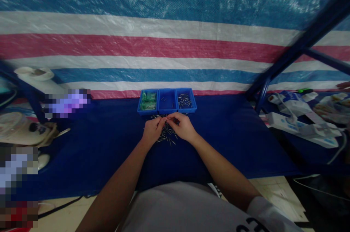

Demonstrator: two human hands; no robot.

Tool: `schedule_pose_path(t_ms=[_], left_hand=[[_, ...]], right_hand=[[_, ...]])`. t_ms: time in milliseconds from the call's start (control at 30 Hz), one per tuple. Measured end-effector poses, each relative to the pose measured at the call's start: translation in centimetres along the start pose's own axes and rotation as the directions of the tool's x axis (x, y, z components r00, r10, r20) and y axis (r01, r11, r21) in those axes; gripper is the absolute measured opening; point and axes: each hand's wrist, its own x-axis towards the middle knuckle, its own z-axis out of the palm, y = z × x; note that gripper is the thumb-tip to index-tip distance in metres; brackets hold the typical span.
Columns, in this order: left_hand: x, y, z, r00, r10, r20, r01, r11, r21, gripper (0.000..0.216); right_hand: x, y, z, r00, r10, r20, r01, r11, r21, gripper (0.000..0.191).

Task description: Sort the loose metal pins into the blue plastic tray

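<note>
My left hand point(153, 130) and my right hand point(182, 126) meet fingertip to fingertip just in front of the blue bins. A small thin metal pin point(168, 118) shows at the pinched fingers of my right hand. The left fingers are pinched too, and what they hold is hidden. Under and between both hands lies a loose pile of thin metal pins point(167, 135). Behind them stand three joined blue bins: the left bin point(139, 106) has green-and-clear packets, the middle bin point(167, 106) a few pins, the right bin point(194, 102) many pins.
A dark blue cloth point(232, 137) covers the surface. Striped sheeting point(175, 49) hangs behind it, with a blue metal frame point(284, 60) at right. White power strips point(300, 128) lie right, a tub point(13, 130) and paper roll point(38, 78) left. Another person's hand point(343, 85) shows far right.
</note>
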Motion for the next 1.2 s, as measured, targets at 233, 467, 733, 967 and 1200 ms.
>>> schedule_pose_path(t_ms=[233,467,733,967,1200], left_hand=[[0.07,0.24,-0.10,1.000,0.001,-0.015,-0.001,0.999,-0.035,0.038],[0.07,0.72,-0.05,0.998,-0.021,-0.061,0.018,0.998,-0.054,0.026],[0.02,0.54,-0.16,0.999,0.015,-0.032,-0.015,1.000,-0.003,0.038],[-0.03,0.63,-0.17,1.000,0.021,-0.003,-0.021,1.000,-0.005,0.044],[0.04,0.41,-0.17,1.000,0.022,-0.002,-0.022,0.999,-0.028,0.045]], right_hand=[[0.02,0.00,-0.01,1.000,-0.013,-0.016,0.013,0.999,-0.035,0.010],[0.10,0.49,-0.11,0.997,0.035,-0.070,-0.042,0.995,-0.088,0.011],[0.04,-0.11,-0.13,1.000,0.005,-0.025,-0.006,0.999,-0.045,0.013],[-0.09,-0.26,-0.32,0.994,-0.103,0.020,0.105,0.985,-0.139,0.014],[-0.20,0.00,-0.20,0.977,-0.210,0.038,0.213,0.943,-0.257,0.014]])
